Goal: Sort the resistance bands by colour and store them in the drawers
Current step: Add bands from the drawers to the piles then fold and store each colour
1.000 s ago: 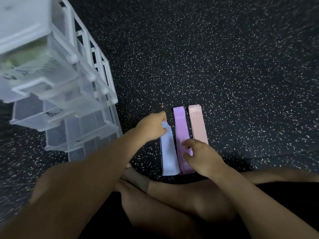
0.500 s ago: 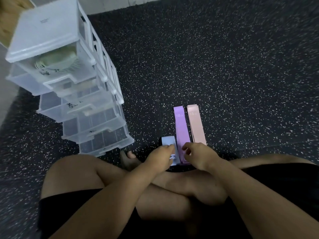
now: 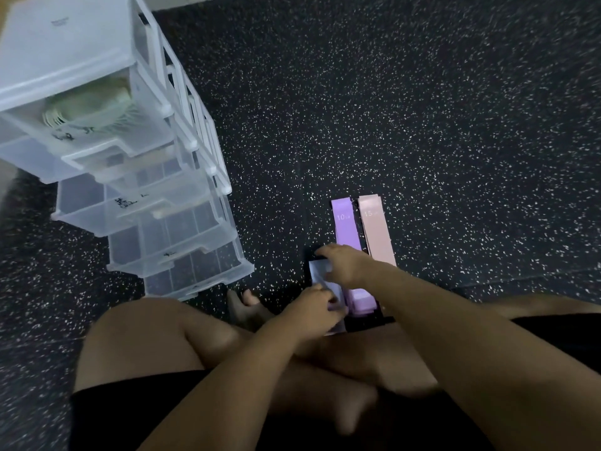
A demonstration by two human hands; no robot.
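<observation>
Three resistance bands lie side by side on the floor in front of my crossed legs. A pale blue band (image 3: 320, 274) sits folded at the left. My left hand (image 3: 312, 309) grips its near end, and my right hand (image 3: 346, 263) presses on its far part. A purple band (image 3: 344, 224) marked 10 lies just right of it, and a pink band (image 3: 377, 232) marked 15 lies beside that. A clear plastic drawer tower (image 3: 136, 177) stands at the left with its drawers pulled out. The top drawer holds green bands (image 3: 87, 105).
The floor (image 3: 422, 109) is black rubber with white specks. My bare knees and feet sit just below the bands. A pale wall edge and a strip of wood floor show at the top left behind the tower.
The pale blue band has been folded to about half its length. My left hand came back from its far end to its near end. My right hand shifted from the purple band onto the blue one.
</observation>
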